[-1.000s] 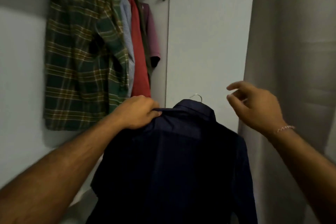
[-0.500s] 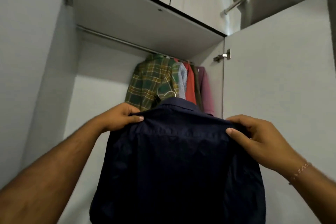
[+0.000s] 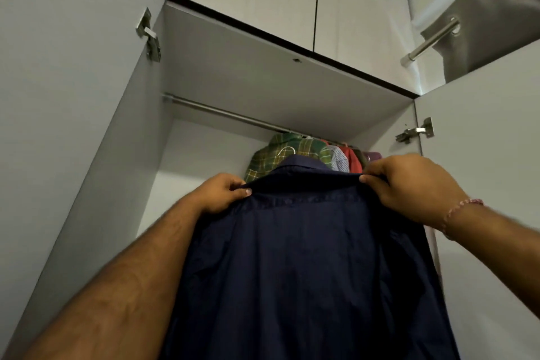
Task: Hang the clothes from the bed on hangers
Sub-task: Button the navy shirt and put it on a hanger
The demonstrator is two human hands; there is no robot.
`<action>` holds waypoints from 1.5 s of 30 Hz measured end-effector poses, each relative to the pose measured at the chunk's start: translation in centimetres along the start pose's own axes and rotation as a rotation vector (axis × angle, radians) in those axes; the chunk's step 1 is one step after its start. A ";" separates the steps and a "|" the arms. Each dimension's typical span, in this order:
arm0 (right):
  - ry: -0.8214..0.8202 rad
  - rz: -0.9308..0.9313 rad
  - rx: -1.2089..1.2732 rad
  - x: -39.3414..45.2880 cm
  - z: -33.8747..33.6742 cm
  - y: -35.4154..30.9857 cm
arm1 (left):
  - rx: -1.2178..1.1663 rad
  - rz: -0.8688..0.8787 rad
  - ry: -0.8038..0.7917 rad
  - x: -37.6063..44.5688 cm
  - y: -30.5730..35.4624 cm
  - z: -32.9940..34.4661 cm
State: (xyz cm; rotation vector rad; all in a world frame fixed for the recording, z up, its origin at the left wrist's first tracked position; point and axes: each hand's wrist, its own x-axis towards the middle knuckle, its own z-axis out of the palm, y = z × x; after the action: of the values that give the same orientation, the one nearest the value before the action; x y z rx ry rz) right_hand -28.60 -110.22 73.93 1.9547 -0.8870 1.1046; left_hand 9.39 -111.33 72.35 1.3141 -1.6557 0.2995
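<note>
A dark navy shirt hangs in front of me on a hanger, back side toward me. The hanger's metal hook shows just above the collar. My left hand pinches the shirt's left shoulder and my right hand pinches the right shoulder, holding the shirt up at chest height before the open wardrobe. The metal clothes rail runs above and beyond the shirt.
On the rail's right end hang a green plaid shirt, a pale checked one, a red one and others. Open wardrobe doors stand left and right. A grey curtain on a rod hangs top right.
My right hand came in and took the shirt's right shoulder. Both hands have lifted the shirt higher toward the rail, and my view has tilted upward.
</note>
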 end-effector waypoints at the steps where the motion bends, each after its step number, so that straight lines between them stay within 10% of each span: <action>1: 0.007 -0.004 -0.052 1.2 0.7 -0.7 | 0.117 0.003 0.047 1.5 -0.7 0.2; 7: 0.079 -0.001 -0.218 8.5 5.3 -6.2 | 0.292 0.027 0.180 9.4 -3.8 2.9; 16: 0.112 0.143 -0.287 16.5 12.4 -8.8 | 0.104 0.299 -0.069 16.4 -2.5 6.8; 45: 0.149 0.203 -0.254 27.5 21.4 -8.9 | 0.630 0.267 -0.054 20.7 -8.2 3.4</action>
State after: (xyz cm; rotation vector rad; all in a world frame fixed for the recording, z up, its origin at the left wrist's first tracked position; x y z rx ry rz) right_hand -1.68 -129.38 88.11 1.5814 -1.1034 1.1725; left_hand 15.57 -129.53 84.08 1.5512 -1.8621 1.0175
